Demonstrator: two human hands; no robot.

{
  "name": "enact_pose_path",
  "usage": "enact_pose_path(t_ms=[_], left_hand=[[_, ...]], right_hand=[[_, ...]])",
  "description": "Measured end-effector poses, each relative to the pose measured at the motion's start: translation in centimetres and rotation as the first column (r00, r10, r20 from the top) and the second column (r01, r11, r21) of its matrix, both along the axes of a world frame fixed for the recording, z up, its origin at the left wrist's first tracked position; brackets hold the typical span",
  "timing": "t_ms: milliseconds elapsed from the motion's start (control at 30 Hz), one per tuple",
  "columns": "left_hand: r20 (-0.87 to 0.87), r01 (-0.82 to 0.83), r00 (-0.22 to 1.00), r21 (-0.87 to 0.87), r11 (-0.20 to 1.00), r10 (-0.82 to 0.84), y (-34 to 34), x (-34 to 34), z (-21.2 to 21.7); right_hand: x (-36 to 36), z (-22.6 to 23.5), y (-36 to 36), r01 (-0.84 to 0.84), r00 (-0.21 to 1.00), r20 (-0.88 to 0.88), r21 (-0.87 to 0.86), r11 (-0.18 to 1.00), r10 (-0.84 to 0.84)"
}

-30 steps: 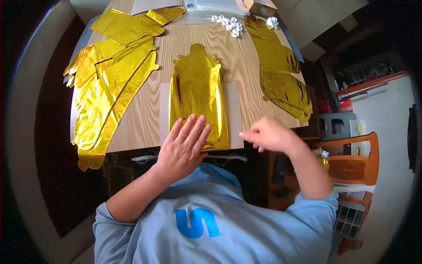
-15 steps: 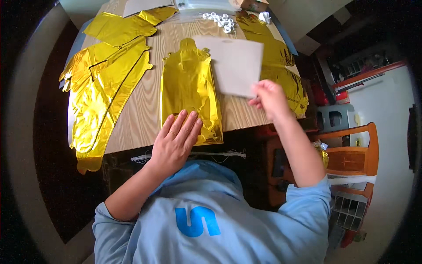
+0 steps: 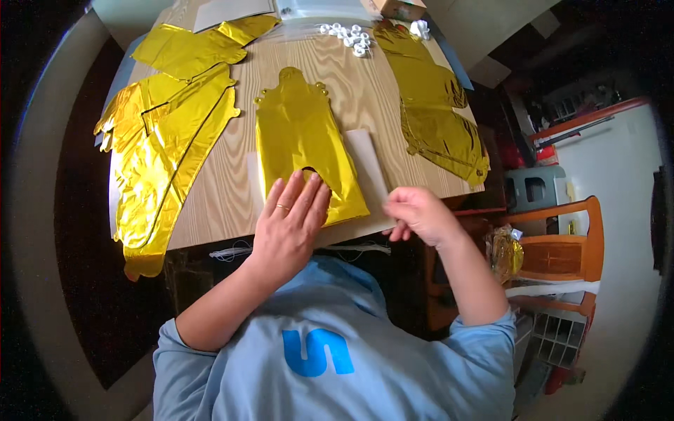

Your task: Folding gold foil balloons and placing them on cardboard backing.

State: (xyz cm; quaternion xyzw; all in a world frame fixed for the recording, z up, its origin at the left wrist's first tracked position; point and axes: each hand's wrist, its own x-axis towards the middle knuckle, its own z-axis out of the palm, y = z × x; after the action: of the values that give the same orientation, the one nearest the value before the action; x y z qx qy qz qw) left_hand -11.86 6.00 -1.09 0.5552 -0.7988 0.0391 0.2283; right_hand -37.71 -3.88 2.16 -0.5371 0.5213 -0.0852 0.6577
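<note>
A flat, folded gold foil balloon (image 3: 298, 130) lies in the middle of the wooden table. My left hand (image 3: 291, 210) rests on its near part, fingers stretched out and close together, with a ring on one finger. Under the foil is a pale grey-white card (image 3: 366, 167), which shows on both sides of it and along the table's near edge. My right hand (image 3: 415, 216) pinches the card at its right edge, near the front corner. Most of the card is hidden by the foil.
More gold foil balloons (image 3: 161, 140) lie on the left, hanging over the table edge, and a gold foil sheet (image 3: 435, 98) on the right. Small white rings (image 3: 351, 36) sit at the back near clear plastic (image 3: 326, 10). A wooden chair (image 3: 562, 245) stands at right.
My right hand has moved the card left and toward me, from beside the foil balloon to beneath it. My left hand has stayed on the foil, shifting slightly.
</note>
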Motion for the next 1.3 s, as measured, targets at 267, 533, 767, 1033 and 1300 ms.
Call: enact_pose_path(t_ms=[267,533,767,1033,1300], left_hand=[[0.058,0.099,0.993,0.109,0.989,-0.106,1.6,0.2,0.1],[-0.179,0.229,0.965,0.219,0.949,-0.191,0.9,1.7,3.0],[-0.076,0.558,0.823,0.287,0.779,-0.562,-5.0,2.9,1.0],[0.048,0.457,0.870,0.295,0.839,-0.490,-6.9,4.7,0.8],[0.010,0.416,0.899,0.297,0.859,-0.439,-6.1,4.5,1.3]], right_hand=[[1.3,-2.5,5.3,0.205,0.910,0.297,0.284,0.937,-0.289],[3.9,-3.8,7.3,0.268,0.902,0.350,0.009,0.964,-0.254],[3.1,-4.4,7.5,0.153,0.907,0.382,0.095,0.984,-0.178],[2.9,-6.6,7.8,0.196,0.813,0.542,0.088,0.977,-0.212],[4.6,-6.0,7.5,0.258,0.779,0.572,0.081,0.963,-0.257]])
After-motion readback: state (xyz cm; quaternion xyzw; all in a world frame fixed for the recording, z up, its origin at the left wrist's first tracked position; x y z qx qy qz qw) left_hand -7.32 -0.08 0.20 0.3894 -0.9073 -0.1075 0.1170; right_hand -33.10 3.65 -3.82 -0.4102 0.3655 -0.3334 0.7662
